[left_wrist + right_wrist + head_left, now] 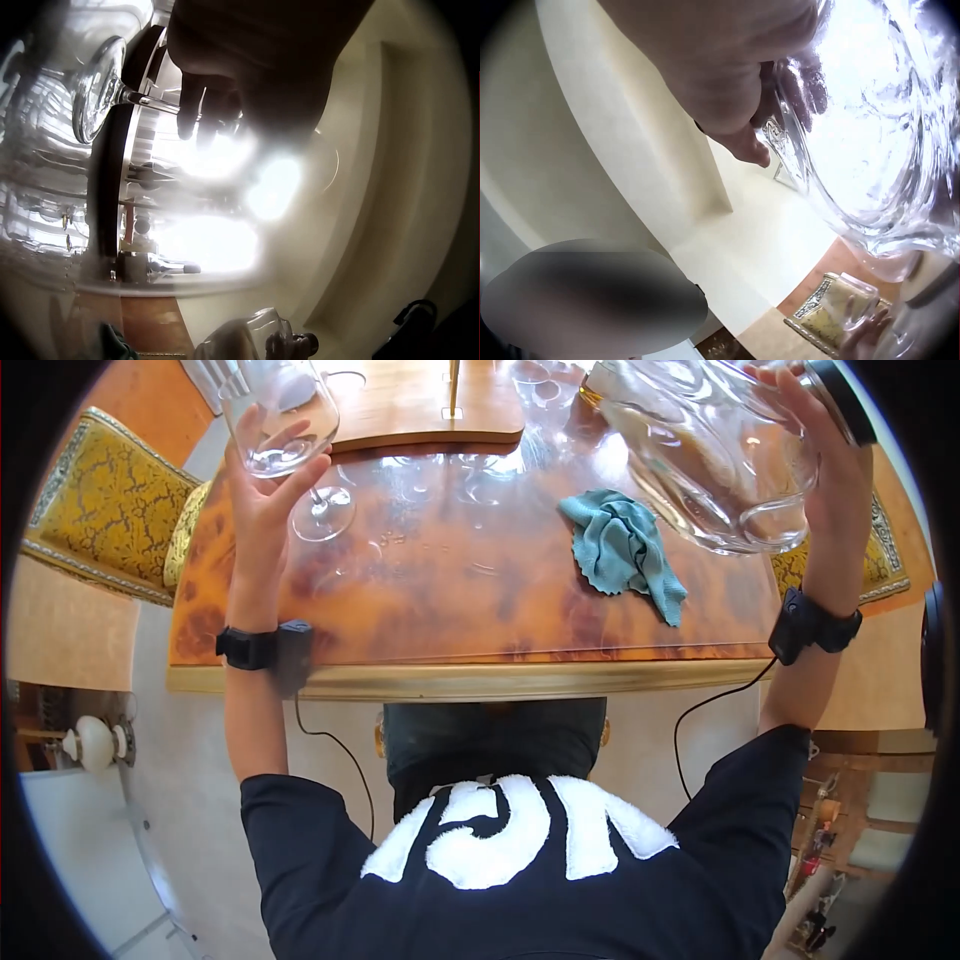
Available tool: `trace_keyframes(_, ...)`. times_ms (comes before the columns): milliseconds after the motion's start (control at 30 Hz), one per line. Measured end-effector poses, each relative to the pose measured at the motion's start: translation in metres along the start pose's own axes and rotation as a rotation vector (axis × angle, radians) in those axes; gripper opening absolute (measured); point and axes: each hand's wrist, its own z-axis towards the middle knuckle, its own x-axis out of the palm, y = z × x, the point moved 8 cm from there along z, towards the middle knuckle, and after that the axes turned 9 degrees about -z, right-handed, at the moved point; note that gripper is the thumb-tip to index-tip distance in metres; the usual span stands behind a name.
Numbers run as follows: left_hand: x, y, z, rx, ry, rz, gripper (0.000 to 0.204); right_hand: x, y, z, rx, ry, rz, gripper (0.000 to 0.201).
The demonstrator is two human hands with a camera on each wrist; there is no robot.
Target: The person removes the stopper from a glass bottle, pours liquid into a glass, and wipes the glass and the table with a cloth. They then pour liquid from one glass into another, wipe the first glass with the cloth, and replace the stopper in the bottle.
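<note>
In the head view the left hand (pixel 262 485) holds a stemmed wine glass (pixel 285 420) by its bowl, the glass upright with its foot over the table. The right hand (pixel 835 470) grips a large clear glass vessel (pixel 720 470) with a black end, tilted on its side above the table's right part. The left wrist view shows the left hand (pixel 247 67) dark against glare, the glass foot (pixel 99 90) beside it. In the right wrist view the right hand (pixel 727 82) has fingers against the vessel's clear wall (pixel 870 112). A crumpled teal cloth (pixel 622 550) lies between the hands.
A wooden board (pixel 430 430) with a thin upright post stands at the table's back. The glossy brown table (pixel 430 600) has a gold front edge. Yellow patterned chairs stand at the left (pixel 110 505) and right (pixel 888 555). Black cables hang from both wrists.
</note>
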Motion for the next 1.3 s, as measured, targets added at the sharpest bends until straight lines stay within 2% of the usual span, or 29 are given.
trace_keyframes(33, -0.001, 0.001, -0.001, -0.007, -0.004, -0.010, 0.084, -0.024, -0.028, 0.013, 0.041, 0.170, -0.024, 0.025)
trace_keyframes(100, -0.002, 0.000, 0.001, 0.009, -0.002, 0.004, 0.084, -0.041, -0.057, 0.002, 0.114, 0.081, -0.025, 0.024)
trace_keyframes(133, -0.001, 0.000, 0.001, 0.018, 0.003, 0.009, 0.084, -0.029, -0.049, -0.006, 0.118, 0.127, -0.143, 0.024)
trace_keyframes(167, -0.001, 0.000, 0.002, 0.021, 0.001, -0.006, 0.084, -0.030, -0.058, -0.012, 0.167, 0.073, -0.188, 0.023)
trace_keyframes(233, -0.001, 0.001, 0.001, 0.006, 0.001, 0.038, 0.083, -0.016, -0.065, -0.026, 0.220, 0.018, 0.023, 0.025)
trace_keyframes(300, -0.001, 0.000, 0.001, 0.012, -0.012, 0.065, 0.082, -0.011, -0.086, -0.034, 0.243, -0.004, -0.048, 0.026)
trace_keyframes(467, -0.004, 0.002, 0.000, 0.011, 0.006, 0.060, 0.080, 0.034, -0.103, -0.053, 0.274, 0.131, -0.072, 0.019)
trace_keyframes(633, -0.005, 0.004, -0.002, -0.037, -0.023, 0.094, 0.084, 0.046, -0.101, -0.053, 0.267, 0.183, -0.116, 0.018)
trace_keyframes(700, -0.005, 0.003, -0.002, -0.001, -0.014, 0.140, 0.082, 0.055, -0.100, -0.051, 0.224, 0.310, 0.025, 0.021)
trace_keyframes(733, -0.005, 0.004, -0.002, -0.009, -0.012, 0.140, 0.082, 0.051, -0.110, -0.049, 0.232, 0.311, 0.024, 0.021)
trace_keyframes(800, -0.005, 0.003, -0.001, -0.017, 0.005, 0.118, 0.080, 0.063, -0.119, -0.048, 0.154, 0.549, 0.383, 0.032)
trace_keyframes(900, -0.006, 0.004, 0.000, 0.006, 0.037, 0.141, 0.078, 0.069, -0.125, -0.042, 0.154, 0.609, 0.398, 0.040)
trace_keyframes(933, -0.006, 0.004, 0.000, 0.001, 0.038, 0.143, 0.078, 0.070, -0.122, -0.042, 0.136, 0.618, 0.249, 0.041)
trace_keyframes(967, -0.007, 0.004, 0.000, -0.004, 0.033, 0.141, 0.078, 0.072, -0.116, -0.047, 0.142, 0.618, 0.251, 0.041)
trace_keyframes(1033, -0.005, 0.004, -0.001, -0.017, 0.033, 0.139, 0.077, 0.058, -0.108, -0.052, 0.153, 0.339, 0.016, 0.036)
trace_keyframes(1067, -0.004, 0.003, -0.001, -0.015, 0.032, 0.155, 0.077, 0.056, -0.103, -0.053, 0.136, 0.232, 0.010, 0.027)
trace_keyframes(1100, -0.002, 0.002, -0.002, -0.013, 0.033, 0.171, 0.077, 0.061, -0.097, -0.056, 0.141, 0.227, 0.008, 0.027)
trace_keyframes(1167, -0.001, 0.002, -0.002, -0.022, 0.046, 0.173, 0.077, 0.047, -0.093, -0.059, 0.219, -0.002, -0.278, 0.021)
trace_keyframes(1233, 0.001, 0.003, -0.002, -0.029, 0.066, 0.171, 0.077, 0.040, -0.093, -0.060, 0.205, -0.050, -0.350, 0.020)
trace_keyframes(1300, -0.002, 0.001, -0.002, -0.008, 0.015, 0.172, 0.078, 0.041, -0.093, -0.059, 0.177, 0.023, -0.428, 0.019)
